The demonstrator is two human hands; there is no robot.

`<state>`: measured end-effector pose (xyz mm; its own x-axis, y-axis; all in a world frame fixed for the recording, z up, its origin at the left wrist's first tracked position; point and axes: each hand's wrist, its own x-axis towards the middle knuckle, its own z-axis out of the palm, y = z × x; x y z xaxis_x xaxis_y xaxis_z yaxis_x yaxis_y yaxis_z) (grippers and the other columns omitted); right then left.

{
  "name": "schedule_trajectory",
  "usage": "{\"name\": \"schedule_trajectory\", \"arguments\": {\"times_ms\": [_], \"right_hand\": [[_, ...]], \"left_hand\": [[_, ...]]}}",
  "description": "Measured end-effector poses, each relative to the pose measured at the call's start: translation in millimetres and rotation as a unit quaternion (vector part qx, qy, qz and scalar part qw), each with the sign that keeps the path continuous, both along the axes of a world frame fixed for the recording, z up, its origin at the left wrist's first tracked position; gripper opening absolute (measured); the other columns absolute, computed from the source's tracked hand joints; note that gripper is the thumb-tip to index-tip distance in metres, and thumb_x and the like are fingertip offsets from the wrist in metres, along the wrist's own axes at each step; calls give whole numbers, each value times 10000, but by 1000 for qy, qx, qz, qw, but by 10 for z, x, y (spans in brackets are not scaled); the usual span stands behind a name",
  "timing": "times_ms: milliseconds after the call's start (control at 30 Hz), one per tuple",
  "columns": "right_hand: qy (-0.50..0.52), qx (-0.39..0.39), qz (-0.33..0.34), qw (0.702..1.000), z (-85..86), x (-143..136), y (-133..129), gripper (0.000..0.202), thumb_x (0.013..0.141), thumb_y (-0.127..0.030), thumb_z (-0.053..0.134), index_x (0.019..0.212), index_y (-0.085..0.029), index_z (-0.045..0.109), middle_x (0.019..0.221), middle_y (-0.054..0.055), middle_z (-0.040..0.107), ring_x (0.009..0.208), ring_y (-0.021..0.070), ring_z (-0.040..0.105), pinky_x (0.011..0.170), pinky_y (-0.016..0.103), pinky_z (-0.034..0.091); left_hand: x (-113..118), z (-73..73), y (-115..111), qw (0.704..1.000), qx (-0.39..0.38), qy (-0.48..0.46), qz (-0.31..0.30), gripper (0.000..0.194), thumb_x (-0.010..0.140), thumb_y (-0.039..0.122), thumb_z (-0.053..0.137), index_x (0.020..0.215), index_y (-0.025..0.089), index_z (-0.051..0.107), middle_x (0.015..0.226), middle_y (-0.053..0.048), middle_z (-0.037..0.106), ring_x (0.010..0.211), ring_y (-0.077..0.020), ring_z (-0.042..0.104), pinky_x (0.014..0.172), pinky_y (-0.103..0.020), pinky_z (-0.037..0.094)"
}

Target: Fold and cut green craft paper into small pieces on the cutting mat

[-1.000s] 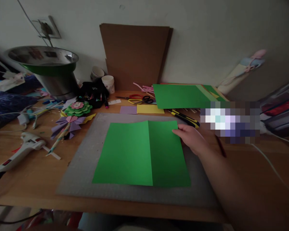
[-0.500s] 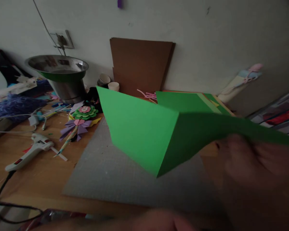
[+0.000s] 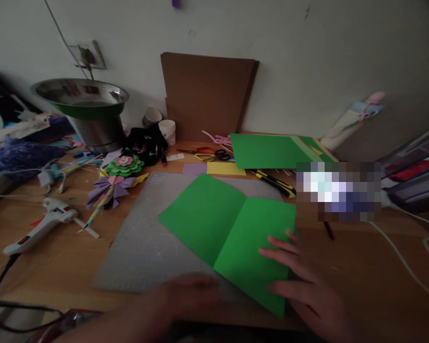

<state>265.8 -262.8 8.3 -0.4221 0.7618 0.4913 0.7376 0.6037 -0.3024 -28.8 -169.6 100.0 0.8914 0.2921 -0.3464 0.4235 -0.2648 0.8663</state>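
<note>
A green sheet of paper (image 3: pixel 203 214) with a crease down its middle lies unfolded and askew on the grey cutting mat (image 3: pixel 128 257). My right hand (image 3: pixel 300 281) rests on the sheet's right part, fingers spread. Near the mat's front edge, just below the sheet, is my left hand (image 3: pixel 189 295), smeared by motion, so its fingers cannot be made out. Behind the mat lie a yellow paper strip (image 3: pixel 226 168), a purple strip (image 3: pixel 195 168) and a yellow-black cutter (image 3: pixel 275 183).
On the left are a glue gun (image 3: pixel 43 228), a paper flower (image 3: pixel 124 165) and a steel bowl (image 3: pixel 80 95). Scissors (image 3: pixel 209 153) and stacked green paper (image 3: pixel 268 150) lie at the back. A blurred-out patch covers something at the right.
The green sheet has come down from the air onto the mat and opened flatter. My right hand has moved left and down onto it; my left hand has moved up and left.
</note>
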Motion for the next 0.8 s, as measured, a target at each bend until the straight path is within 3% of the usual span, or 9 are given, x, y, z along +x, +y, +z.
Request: {"name": "schedule_trajectory", "arguments": {"times_ms": [100,167,267,367,467,533,600,667,800], "right_hand": [[5,-41,-39,998,-110,71,-118,279,770,-38,482,814,-255,651,1450,-9,378,1345,293,319,1095,610,188],[26,-72,-88,993,-174,97,-146,311,785,-46,458,891,-268,649,1473,-5,324,1370,300,263,1090,624,175],[117,-119,-204,965,-254,121,-136,407,830,-97,433,1143,-313,579,1492,15,274,1380,280,246,1084,592,237],[301,-184,-279,893,-261,143,-56,427,862,-230,485,1275,-340,466,1452,36,360,1327,252,366,1063,509,338],[490,-263,-313,770,-178,189,134,394,837,-361,549,1227,-349,488,1385,32,469,1192,234,527,939,404,482],[544,-266,-333,723,-112,247,323,388,818,-402,562,1195,-344,494,1320,28,528,1103,217,584,823,350,531],[551,-271,-339,713,-66,318,541,455,784,-410,593,1215,-313,480,1113,41,630,918,210,646,707,345,544],[539,-278,-339,719,-38,378,761,506,721,-360,667,1197,-277,516,954,29,651,855,213,641,696,353,532],[519,-303,-295,743,18,375,1125,464,653,-223,683,1106,-242,585,876,17,645,825,206,624,737,355,510]], "left_hand": [[115,-108,104,975,197,80,58,593,839,379,560,1397,329,365,1498,-21,331,1309,-259,403,1055,-470,358],[216,-237,178,956,277,95,19,590,828,305,570,1388,319,384,1526,-6,264,1376,-266,282,1083,-491,309],[331,-430,266,941,320,68,-83,616,826,303,581,1399,332,357,1538,5,223,1407,-256,195,1123,-501,212],[365,-568,300,937,317,55,-137,644,836,382,576,1420,341,308,1542,-13,207,1407,-258,193,1127,-493,195],[353,-651,289,936,321,59,-132,656,842,409,565,1429,359,276,1553,-11,166,1411,-269,172,1119,-491,215],[348,-685,267,936,324,63,-124,661,839,401,571,1428,372,270,1557,-3,153,1412,-272,166,1117,-493,217],[349,-703,238,935,326,72,-117,671,828,377,589,1423,378,278,1556,-3,161,1410,-278,171,1113,-505,218],[350,-700,202,936,327,76,-107,676,821,344,602,1418,380,287,1554,-11,170,1410,-283,170,1107,-518,224],[325,-615,125,937,327,76,-102,617,805,321,622,1371,383,384,1545,-31,198,1401,-314,187,1078,-560,260]]}}
